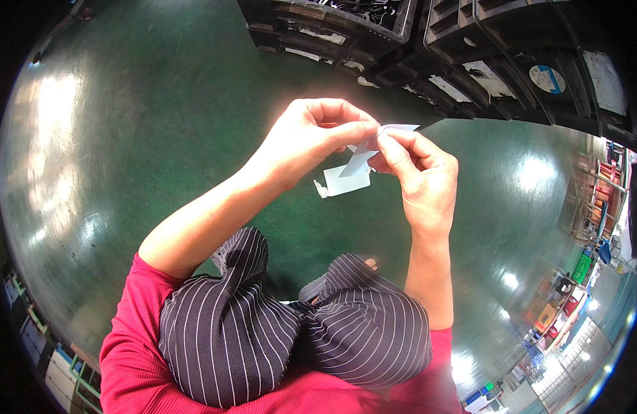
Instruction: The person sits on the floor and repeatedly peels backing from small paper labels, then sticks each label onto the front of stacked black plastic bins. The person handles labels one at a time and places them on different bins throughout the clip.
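Note:
Both hands are raised in front of my knees and pinch the same folded white paper strip [360, 157]. My left hand [315, 131] is closed, thumb and forefinger on the strip's upper left end. Close beside it, my right hand [425, 176] is closed too, with its thumb pressed against the strip near the fold. One pointed end sticks out to the right above the right thumb. Below the fingers shows a pale rectangular sheet [349, 180] with a ragged left edge; I cannot tell whether it joins the strip or lies apart from it.
Stacked black plastic crates [498, 58] stand across the far right, with label scraps on their sides. An open crate [377, 17] at the top holds dark parts. The floor [125, 172] is glossy green. Shelving with boxes [560, 314] lines the right rim.

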{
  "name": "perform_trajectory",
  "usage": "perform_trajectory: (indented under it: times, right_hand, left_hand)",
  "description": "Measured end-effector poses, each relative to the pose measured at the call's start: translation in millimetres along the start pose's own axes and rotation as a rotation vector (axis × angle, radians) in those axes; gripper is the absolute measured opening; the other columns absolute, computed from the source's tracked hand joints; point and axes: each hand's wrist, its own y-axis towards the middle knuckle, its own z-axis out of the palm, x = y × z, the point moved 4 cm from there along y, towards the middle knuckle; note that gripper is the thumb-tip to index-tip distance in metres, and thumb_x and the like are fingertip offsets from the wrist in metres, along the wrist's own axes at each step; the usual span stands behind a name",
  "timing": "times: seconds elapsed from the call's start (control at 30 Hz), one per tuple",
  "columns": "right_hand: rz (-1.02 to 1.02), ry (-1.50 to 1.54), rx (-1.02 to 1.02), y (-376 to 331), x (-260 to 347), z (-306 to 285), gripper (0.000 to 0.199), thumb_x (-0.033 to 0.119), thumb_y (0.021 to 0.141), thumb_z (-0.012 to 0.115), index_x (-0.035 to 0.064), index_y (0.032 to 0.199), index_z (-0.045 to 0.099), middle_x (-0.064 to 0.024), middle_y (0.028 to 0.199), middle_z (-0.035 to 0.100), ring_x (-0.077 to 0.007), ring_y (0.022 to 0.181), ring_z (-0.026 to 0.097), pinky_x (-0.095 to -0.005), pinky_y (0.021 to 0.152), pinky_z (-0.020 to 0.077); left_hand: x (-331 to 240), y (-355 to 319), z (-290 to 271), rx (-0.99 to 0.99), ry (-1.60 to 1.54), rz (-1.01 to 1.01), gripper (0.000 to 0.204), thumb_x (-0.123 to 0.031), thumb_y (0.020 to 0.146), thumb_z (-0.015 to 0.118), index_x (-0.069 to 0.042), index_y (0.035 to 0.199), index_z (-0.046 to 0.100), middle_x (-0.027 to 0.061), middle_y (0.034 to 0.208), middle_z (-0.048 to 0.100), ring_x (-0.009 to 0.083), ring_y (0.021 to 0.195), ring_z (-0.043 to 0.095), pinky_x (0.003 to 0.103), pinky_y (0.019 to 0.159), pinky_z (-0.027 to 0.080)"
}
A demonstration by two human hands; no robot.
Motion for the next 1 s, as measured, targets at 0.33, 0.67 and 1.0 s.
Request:
perform_trajectory:
  times: [0.33,0.67,1.0]
  right_hand:
    - [0.001,-0.02,-0.008,0,-1,-2,0.017,0.011,0.088,0.066,-0.0009,0.099,0.069,-0.0065,0.082,0.069,-0.0118,0.074,0.066,-0.0236,0.069,0.0518]
    - [-0.051,-0.009,-0.012,1,-1,-3,0.016,0.009,0.087,0.066,-0.0025,0.098,0.069,-0.006,0.083,0.068,-0.0114,0.073,0.066,-0.0231,0.068,0.0516]
    - [-0.062,-0.029,-0.035,0,0,-3,0.018,0.013,0.088,0.067,-0.0013,0.098,0.069,-0.0053,0.082,0.068,-0.0104,0.072,0.065,-0.0227,0.066,0.0513]
  left_hand:
    - [-3,-1,2,0.002,-0.016,0.025,0.018,-0.017,0.086,0.069,-0.003,0.097,0.069,0.003,0.09,0.068,0.0086,0.087,0.062,0.023,0.079,0.048]
    - [-21,-7,8,-0.107,0.489,0.402,0.016,-0.009,0.085,0.067,0.0,0.098,0.07,0.0072,0.09,0.071,0.0118,0.083,0.066,0.026,0.078,0.052]
    - [-20,-10,10,-0.16,0.533,0.554,0.016,-0.004,0.081,0.069,-0.004,0.098,0.071,0.0084,0.09,0.072,0.0154,0.084,0.069,0.028,0.078,0.053]
